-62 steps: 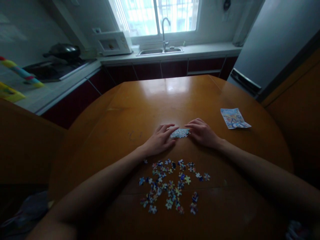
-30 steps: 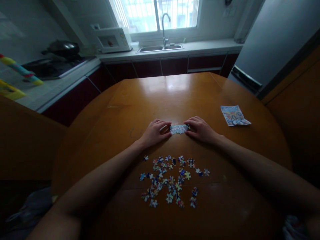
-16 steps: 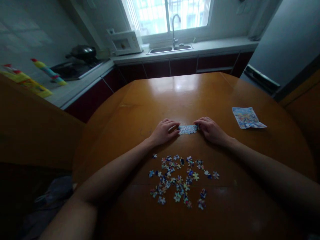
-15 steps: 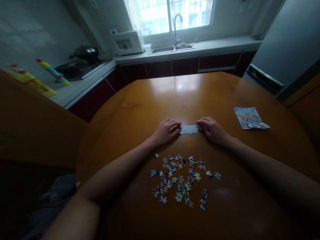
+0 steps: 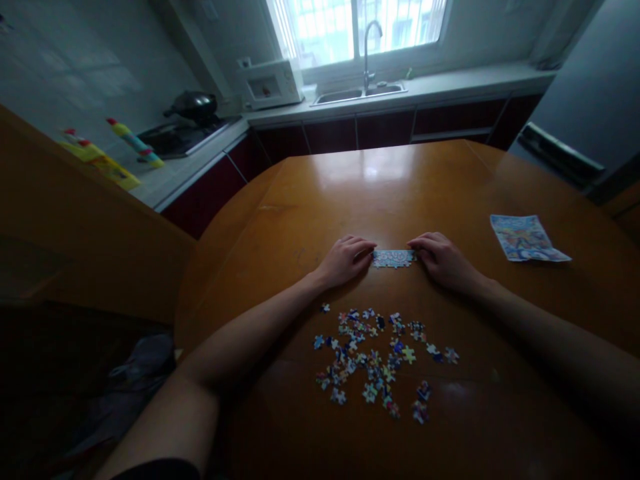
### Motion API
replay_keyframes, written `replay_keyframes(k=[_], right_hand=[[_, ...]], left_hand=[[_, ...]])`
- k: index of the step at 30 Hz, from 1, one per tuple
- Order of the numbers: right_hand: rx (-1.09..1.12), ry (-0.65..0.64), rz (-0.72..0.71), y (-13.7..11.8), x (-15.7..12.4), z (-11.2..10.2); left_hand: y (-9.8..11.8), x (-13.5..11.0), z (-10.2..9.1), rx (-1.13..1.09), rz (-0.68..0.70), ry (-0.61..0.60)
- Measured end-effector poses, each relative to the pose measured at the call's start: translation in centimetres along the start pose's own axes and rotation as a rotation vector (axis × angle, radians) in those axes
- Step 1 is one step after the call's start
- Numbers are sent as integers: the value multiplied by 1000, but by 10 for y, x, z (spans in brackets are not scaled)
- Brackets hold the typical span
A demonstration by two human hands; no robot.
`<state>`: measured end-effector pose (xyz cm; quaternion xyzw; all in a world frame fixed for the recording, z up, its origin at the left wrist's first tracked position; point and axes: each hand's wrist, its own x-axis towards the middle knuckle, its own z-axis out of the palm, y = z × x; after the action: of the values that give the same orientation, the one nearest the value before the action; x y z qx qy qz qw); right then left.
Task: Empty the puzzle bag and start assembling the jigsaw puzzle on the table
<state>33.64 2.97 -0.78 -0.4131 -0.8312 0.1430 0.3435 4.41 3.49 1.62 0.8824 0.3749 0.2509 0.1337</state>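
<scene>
A joined strip of light-blue jigsaw puzzle pieces [image 5: 394,259] lies on the wooden table, its knobbed edge toward me. My left hand [image 5: 346,260] grips its left end between thumb and fingers. At the opposite end, my right hand [image 5: 440,260] has its fingers closed on the strip's right edge, hiding that corner. Nearer to me, a loose scatter of jigsaw pieces [image 5: 373,360] in mixed colours spreads between my forearms. To the right rests a creased picture sheet [image 5: 527,239].
The round-ended wooden table [image 5: 390,193] fills the middle. Behind it runs a counter with a sink [image 5: 337,97], a microwave [image 5: 273,85] and a wok [image 5: 194,107] on the stove. Yellow bottles [image 5: 107,163] stand at left, a fridge [image 5: 590,107] at right.
My view has turned a little to the left, so everything sits further right in the picture. Both hands keep their hold at the ends of the strip, which shows no clear movement on the table.
</scene>
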Motion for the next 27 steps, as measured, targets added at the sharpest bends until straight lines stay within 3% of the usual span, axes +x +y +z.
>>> replay_keyframes(k=[27], right_hand=[[9,4,-23,-1,0,-3]], left_hand=[[-5,1,3,-3,57,31]])
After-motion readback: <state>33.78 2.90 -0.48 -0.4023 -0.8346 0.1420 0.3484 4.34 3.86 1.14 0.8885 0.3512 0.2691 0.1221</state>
